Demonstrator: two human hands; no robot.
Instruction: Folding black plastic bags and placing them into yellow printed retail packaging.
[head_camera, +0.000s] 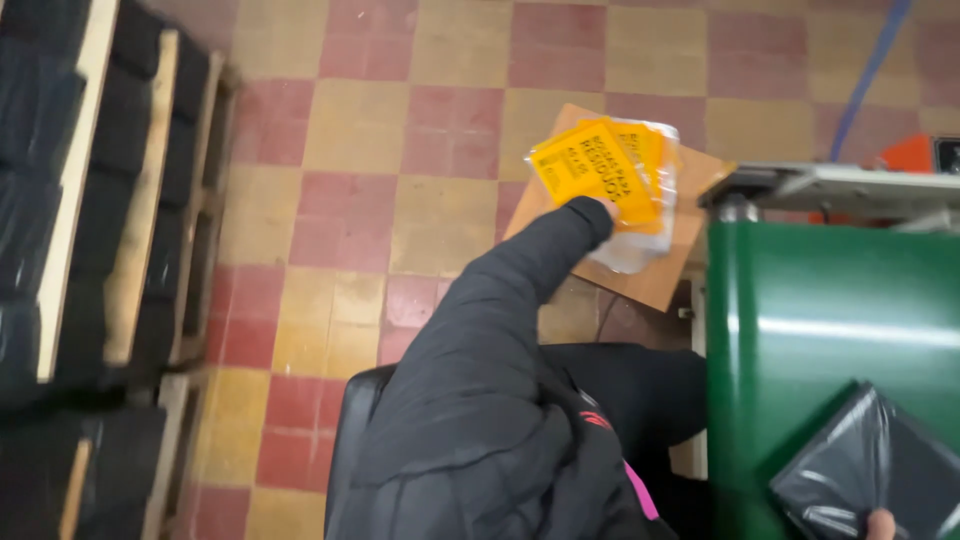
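My left arm, in a black padded sleeve, reaches forward to a clear packet of yellow printed labels (610, 170) lying on a brown board (690, 180). Only the fingertips of my left hand (604, 208) show past the cuff, touching the packet's lower edge; its grip is hidden. At the bottom right, a fingertip of my right hand (880, 522) shows at the frame edge, holding a folded black plastic bag (870, 470) over the green machine top (800, 300).
Wooden pallets (130, 200) stacked with black bundles stand along the left. The floor (350, 200) is red and yellow checkered tile. A black seat edge (352, 420) is below me. A grey metal rail (830, 185), an orange part (908, 155) and a blue hose (868, 70) sit at the upper right.
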